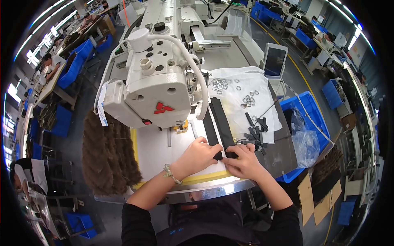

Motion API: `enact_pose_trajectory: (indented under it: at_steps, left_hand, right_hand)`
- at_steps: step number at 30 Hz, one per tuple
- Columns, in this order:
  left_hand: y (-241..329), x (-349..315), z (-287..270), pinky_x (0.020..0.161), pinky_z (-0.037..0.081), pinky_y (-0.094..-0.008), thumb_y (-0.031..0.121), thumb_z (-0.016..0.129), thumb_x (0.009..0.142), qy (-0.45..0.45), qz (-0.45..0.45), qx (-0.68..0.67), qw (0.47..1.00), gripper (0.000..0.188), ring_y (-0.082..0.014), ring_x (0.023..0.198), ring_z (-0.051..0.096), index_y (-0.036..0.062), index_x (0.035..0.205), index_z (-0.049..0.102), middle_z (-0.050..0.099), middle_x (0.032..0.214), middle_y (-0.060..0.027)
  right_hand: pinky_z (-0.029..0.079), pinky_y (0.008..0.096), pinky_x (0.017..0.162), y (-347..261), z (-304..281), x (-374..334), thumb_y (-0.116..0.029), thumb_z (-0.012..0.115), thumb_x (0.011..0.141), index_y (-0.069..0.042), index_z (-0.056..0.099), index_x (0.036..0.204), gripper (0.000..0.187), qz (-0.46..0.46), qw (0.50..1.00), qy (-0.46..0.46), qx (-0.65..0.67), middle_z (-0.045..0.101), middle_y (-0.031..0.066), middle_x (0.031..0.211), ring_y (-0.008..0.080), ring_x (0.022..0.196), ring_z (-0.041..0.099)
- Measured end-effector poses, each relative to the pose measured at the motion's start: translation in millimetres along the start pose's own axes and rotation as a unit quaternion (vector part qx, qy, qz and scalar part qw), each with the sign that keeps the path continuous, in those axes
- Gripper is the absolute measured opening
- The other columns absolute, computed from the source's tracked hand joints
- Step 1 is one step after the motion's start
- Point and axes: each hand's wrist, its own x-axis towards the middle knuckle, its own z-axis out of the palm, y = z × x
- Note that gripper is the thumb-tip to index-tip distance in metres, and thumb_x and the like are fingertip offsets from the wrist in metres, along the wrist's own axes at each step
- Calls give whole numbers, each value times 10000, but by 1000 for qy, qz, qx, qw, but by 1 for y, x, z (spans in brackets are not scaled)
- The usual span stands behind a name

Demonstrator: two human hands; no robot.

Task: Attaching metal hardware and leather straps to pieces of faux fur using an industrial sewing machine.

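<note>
Hands (200, 155) (244, 162) palm-down, fingertips pressing black straps (218, 123)

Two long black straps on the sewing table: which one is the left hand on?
The left strap, nearer the machine head. The left hand pins its near end; the right hand holds the right strap beside it.

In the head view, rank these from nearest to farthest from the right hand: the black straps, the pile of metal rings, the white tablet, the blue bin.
From the right hand:
1. Black straps: under its fingertips, running up the table.
2. Blue bin: to the right, beside the table.
3. Pile of metal rings: farther up on the white cloth.
4. White tablet: standing at the far right corner.
</note>
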Motion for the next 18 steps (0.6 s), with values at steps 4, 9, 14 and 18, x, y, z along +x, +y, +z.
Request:
enact_pose_trajectory:
  at_steps: [4, 9, 14, 18]
  left_hand:
    - [0, 0, -2, 833, 458, -357, 217, 759, 765, -9, -3, -5, 1000, 328, -233, 680, 633, 99, 1024, 596, 626, 654, -50]
    - [0, 0, -1, 827, 457, -356, 201, 757, 764, -9, -3, 4, 1000, 318, -228, 690, 641, 95, 1018, 599, 631, 658, -52]
    - [2, 0, -1, 807, 457, -363, 134, 720, 784, -8, -9, -10, 1000, 260, -244, 662, 626, 88, 1010, 601, 628, 652, -50]
    - [7, 0, 3, 777, 462, -360, 90, 695, 783, 7, -13, 15, 1000, 228, -243, 643, 617, 83, 996, 614, 626, 649, -48]
  right_hand:
    - [304, 370, 776, 0, 1, 0, -184, 714, 687, -203, 737, 938, 252, -3, 1000, 0, -2, 603, 10, 1065, 166, 881, 562]
    - [303, 371, 774, -1, 1, 0, -183, 713, 686, -201, 736, 934, 250, -1, 1000, 2, -3, 603, 11, 1061, 168, 876, 562]
    - [302, 368, 765, -1, 1, 0, -168, 717, 679, -185, 723, 899, 221, 1, 1000, 19, 0, 610, 7, 1019, 169, 848, 567]
    - [302, 359, 757, -1, -1, 0, -147, 725, 660, -169, 697, 849, 192, 8, 998, 53, 11, 613, 0, 965, 164, 811, 575]
